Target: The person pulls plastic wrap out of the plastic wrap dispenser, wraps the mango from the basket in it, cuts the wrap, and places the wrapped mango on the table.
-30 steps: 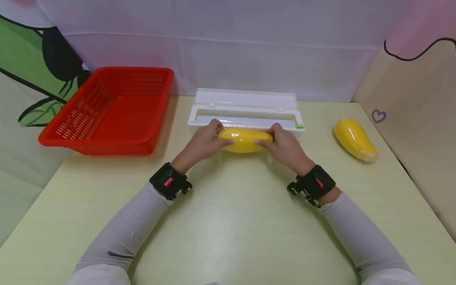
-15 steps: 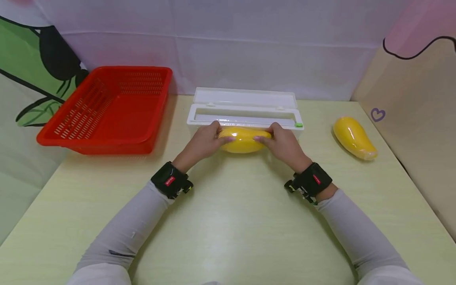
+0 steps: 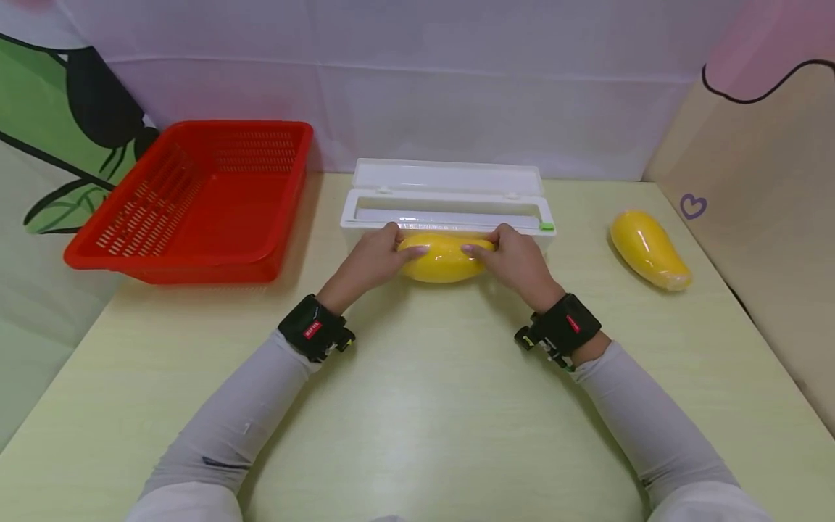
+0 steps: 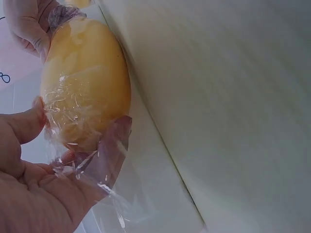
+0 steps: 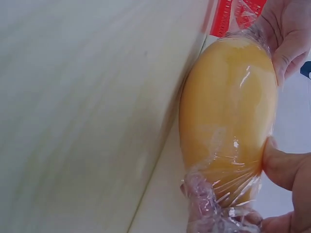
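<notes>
A yellow mango (image 3: 445, 267) lies sideways between my two hands, close in front of a white cling film dispenser (image 3: 449, 177) with its lid raised. My left hand (image 3: 373, 257) grips its left end, thumb on the near face. On the opposite end my right hand (image 3: 522, 262) grips it the same way. Clear cling film (image 4: 70, 104) covers the mango and bunches in crinkles at both ends. In the left wrist view, loose film trails below the left fingers. Gathered film (image 5: 214, 213) wraps over the right fingertips in the right wrist view.
A red plastic basket (image 3: 274, 250) stands at the back left, beside the dispenser. To the right lies a second yellow mango (image 3: 646, 246), also wrapped in film. A green slider (image 3: 546, 226) sits at the dispenser's right front corner. A fabric backdrop (image 3: 450, 109) rises behind the table.
My right wrist has drawn slightly inward and my left wrist has edged a little right. Both hands keep their grip on the mango, and the crinkled film at its left end shows less.
</notes>
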A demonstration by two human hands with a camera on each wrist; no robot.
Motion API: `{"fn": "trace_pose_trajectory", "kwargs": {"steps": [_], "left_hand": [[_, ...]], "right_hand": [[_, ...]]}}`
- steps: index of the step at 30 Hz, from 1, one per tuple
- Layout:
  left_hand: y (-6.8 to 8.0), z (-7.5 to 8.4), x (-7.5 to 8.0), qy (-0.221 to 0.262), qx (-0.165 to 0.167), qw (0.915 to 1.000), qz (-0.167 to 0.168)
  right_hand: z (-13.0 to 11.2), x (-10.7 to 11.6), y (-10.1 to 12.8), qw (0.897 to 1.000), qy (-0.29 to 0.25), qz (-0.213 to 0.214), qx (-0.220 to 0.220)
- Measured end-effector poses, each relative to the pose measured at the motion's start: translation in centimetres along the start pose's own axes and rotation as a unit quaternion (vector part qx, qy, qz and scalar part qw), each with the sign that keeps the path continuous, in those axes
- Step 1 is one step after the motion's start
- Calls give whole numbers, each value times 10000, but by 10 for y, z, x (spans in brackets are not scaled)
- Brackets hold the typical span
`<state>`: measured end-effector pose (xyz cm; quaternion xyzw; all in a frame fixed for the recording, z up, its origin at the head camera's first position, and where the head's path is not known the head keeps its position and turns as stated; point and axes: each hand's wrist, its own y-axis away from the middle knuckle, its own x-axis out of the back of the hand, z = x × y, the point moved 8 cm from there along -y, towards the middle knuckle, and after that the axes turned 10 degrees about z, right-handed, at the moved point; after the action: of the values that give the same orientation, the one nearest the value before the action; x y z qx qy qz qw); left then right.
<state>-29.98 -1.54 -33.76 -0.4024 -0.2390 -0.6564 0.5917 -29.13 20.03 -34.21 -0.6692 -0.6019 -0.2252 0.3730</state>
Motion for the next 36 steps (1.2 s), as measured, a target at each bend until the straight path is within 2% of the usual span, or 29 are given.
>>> {"fn": "trace_pose_trajectory", "kwargs": {"steps": [13,19,28,31,36], "left_hand": [[-1,-3,-2,15,135,9999,-96],[-1,-4,-5,119,201,9996,-125],[10,11,0,-203,-224,9995,-19],[11,14,4,-468,-368,9981,173],[12,19,9,-914,-861,9909,481]], "right_hand": [[3,-7,-4,9989,241,-170,-374],[4,-5,-4,9995,100,-81,-301],[-6,2,3,9983,114,330,468],[-8,5,4,9969,144,465,617],[-15,7,5,9918,422,643,1024]]}}
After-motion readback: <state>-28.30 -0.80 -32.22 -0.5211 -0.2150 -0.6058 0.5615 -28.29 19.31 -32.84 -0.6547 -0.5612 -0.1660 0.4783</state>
